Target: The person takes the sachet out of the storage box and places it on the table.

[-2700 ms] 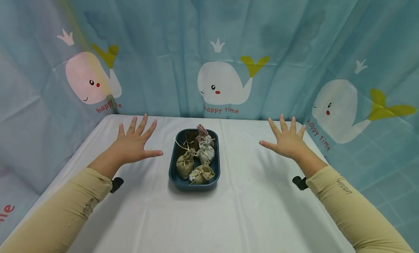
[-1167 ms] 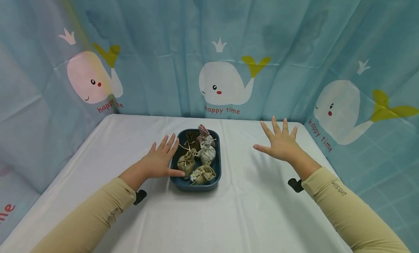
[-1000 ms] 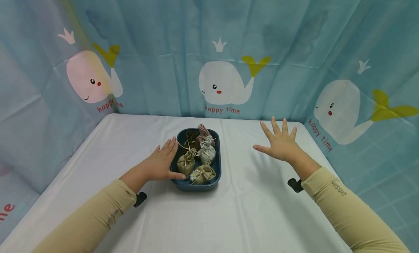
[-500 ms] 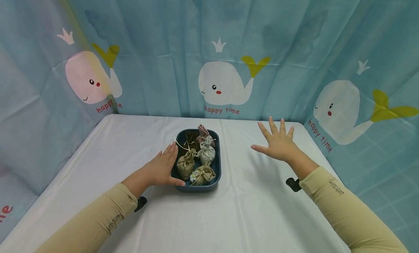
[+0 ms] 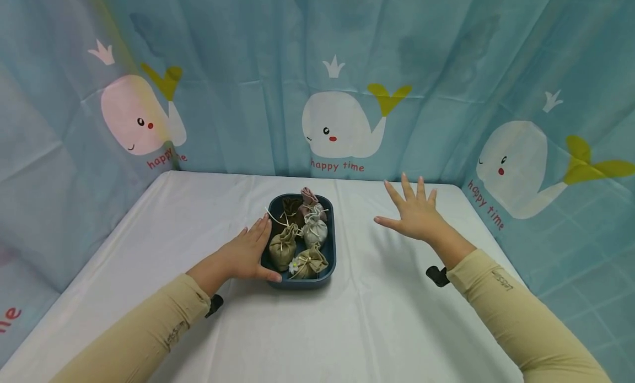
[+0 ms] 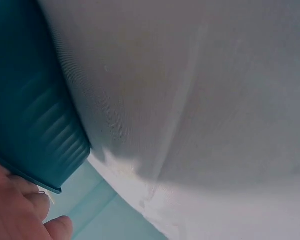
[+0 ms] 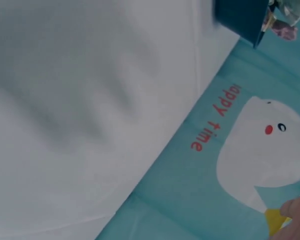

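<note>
A dark blue oblong tray [image 5: 301, 284] holds several small drawstring pouches. Two tan ones lie at the near end, an upright tan pouch [image 5: 282, 249] and a flatter one [image 5: 310, 262] beside a small white flower. A grey pouch [image 5: 314, 232], a pink pouch [image 5: 308, 197] and a dark brown pouch [image 5: 291, 208] are behind them. My left hand [image 5: 245, 254] rests along the tray's left rim, fingers fairly straight and together, thumb over the near left corner. In the left wrist view its fingers [image 6: 27, 205] are at the tray's rim. My right hand [image 5: 415, 216] hovers empty, fingers spread, right of the tray.
A white cloth [image 5: 317, 339] covers the table under the tray. Blue curtains [image 5: 228, 96] with whale prints enclose the back and both sides. Each wrist carries a small black camera, such as the right one [image 5: 437, 276].
Over the earlier frames my left hand came rightward and down to the tray's left rim, its fingers closing together. My right hand drifted left a little. The pouches look unmoved.
</note>
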Motion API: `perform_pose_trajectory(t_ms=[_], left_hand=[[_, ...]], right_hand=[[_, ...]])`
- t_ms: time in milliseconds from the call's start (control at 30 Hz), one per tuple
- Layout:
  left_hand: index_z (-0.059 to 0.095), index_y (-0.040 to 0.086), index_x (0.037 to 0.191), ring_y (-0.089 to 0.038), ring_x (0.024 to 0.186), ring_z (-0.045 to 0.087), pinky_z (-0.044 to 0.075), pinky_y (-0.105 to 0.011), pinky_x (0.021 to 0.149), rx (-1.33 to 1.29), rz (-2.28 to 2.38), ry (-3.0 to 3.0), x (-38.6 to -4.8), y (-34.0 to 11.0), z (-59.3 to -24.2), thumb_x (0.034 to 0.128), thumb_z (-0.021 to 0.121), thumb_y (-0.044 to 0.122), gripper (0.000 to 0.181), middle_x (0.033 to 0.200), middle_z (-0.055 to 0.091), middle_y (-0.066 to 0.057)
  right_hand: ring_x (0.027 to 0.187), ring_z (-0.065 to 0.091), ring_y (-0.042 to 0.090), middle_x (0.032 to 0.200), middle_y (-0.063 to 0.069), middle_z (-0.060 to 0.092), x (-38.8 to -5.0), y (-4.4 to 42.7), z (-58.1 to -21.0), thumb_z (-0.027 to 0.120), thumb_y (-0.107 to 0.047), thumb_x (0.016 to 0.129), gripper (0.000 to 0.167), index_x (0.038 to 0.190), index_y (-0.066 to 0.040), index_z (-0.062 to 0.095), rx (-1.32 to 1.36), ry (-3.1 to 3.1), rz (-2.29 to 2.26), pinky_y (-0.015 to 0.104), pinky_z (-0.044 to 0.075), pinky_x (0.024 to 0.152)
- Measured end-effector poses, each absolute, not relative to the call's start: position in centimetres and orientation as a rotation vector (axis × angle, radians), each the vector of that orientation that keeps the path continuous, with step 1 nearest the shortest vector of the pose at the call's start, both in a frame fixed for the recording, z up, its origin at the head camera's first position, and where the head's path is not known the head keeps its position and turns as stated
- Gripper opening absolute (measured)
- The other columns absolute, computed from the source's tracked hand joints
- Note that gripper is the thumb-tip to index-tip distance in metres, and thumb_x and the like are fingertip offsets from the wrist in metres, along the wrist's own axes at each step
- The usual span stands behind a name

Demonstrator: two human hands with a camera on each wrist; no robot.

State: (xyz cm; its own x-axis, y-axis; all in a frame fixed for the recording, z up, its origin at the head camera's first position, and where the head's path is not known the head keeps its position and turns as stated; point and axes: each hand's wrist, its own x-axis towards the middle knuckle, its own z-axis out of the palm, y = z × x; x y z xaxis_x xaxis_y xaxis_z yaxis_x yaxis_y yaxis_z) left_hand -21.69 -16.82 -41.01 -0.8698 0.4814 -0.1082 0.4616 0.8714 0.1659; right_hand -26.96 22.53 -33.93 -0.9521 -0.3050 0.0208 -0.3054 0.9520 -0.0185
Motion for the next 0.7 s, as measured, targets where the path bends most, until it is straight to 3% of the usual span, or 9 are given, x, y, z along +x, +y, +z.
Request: perform_pose_trajectory(t_ms=[400,700], left_hand=[[0.002,-0.005,0.145,-0.035,0.139,0.001,0.014,-0.055,0.107,0.739,0.195,2.888,-21.7,-16.9,-41.0,0.0595,0.053,0.082,0.132,0.151,-0.006,-0.021],[0.002,-0.004,0.145,-0.034,0.139,0.001,0.015,-0.055,0.107,0.742,0.216,2.887,-21.8,-16.8,-41.0,0.0591,0.053,0.083,0.132,0.151,-0.006,-0.020]], right_hand=[[0.136,-0.012,0.041,0.152,0.015,-0.010,-27.1,20.4,-33.5,0.042,-0.075,0.077,0.095,0.149,-0.027,0.004,0.520,-3.017,0.415,0.063,0.002,0.103],[0.137,-0.014,0.032,0.153,0.011,-0.007,-26.4,19.1,-33.8,0.048,-0.062,0.084,0.086,0.148,-0.027,0.002,0.611,-2.991,0.812,0.064,0.007,0.103]])
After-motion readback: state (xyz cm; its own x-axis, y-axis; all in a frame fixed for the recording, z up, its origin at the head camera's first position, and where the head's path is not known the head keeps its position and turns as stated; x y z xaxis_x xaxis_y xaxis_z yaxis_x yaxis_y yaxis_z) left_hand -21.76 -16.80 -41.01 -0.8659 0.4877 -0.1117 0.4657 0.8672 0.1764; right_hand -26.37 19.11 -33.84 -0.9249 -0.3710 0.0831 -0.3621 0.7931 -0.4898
